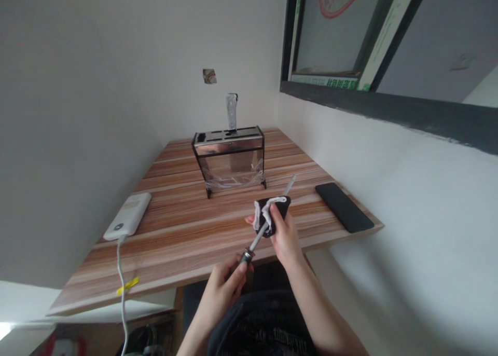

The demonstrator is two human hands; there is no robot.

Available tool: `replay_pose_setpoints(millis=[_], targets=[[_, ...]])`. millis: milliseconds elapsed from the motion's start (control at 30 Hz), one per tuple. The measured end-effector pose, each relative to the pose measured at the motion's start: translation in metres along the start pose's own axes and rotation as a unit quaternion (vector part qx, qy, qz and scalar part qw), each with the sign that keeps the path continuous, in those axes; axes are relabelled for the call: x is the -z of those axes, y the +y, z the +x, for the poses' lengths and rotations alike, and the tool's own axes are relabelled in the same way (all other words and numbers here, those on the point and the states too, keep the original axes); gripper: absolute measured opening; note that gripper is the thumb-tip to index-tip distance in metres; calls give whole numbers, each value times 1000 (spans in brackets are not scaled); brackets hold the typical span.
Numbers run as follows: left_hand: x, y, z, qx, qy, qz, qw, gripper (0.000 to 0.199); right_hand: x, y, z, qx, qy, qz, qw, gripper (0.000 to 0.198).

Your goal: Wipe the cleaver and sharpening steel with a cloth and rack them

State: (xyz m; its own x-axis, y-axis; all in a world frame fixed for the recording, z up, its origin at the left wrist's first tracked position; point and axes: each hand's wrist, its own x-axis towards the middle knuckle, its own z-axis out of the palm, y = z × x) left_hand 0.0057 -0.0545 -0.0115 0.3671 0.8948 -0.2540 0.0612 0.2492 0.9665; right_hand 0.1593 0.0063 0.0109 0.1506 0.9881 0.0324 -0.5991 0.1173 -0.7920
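Note:
My left hand (229, 283) is closed around the dark handle of a sharpening steel (256, 241), a thin pale rod with a metal collar. It points up and to the right, over the table's front part. My right hand (287, 236) grips a folded black and white cloth (277, 210) wrapped about the rod's middle, thumb on top. The pale tip sticks out beyond the cloth. Farther back stands a knife block (229, 159) with a black frame, slots on top and clear film around its lower part. From it rises a film-wrapped handle (231, 112).
On the wood-grain table (175, 210), a white power bank (128, 216) with a white cable (121, 273) lies left, and a black phone (344, 206) lies right. Yellow tape (127, 286) is at the front edge. White walls border the table; a dark-framed window (330, 44) is at upper right.

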Motion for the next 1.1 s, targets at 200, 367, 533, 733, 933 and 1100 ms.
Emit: replay_pose_setpoints(millis=[200, 367, 533, 733, 933, 1100], targets=[[1, 1, 5, -26, 39, -31, 998, 48, -12, 15, -21, -30, -85, -138, 986, 39], [2, 4, 1, -36, 70, -47, 996, 47, -21, 5, -30, -19, -212, -172, 962, 33], [1, 4, 0, -47, 74, -34, 996, 46, -24, 4, -30, -38, -181, -128, 974, 33], [3, 5, 0, -53, 60, -17, 997, 46, -21, 7, -27, -40, -141, -124, 981, 35], [9, -4, -4, -46, 29, 40, 998, 45, -7, -3, -11, 11, -64, -97, 993, 31], [13, -11, -7, -46, 3, 79, 996, 43, 8, -19, 2, 29, -4, -20, 999, 28]])
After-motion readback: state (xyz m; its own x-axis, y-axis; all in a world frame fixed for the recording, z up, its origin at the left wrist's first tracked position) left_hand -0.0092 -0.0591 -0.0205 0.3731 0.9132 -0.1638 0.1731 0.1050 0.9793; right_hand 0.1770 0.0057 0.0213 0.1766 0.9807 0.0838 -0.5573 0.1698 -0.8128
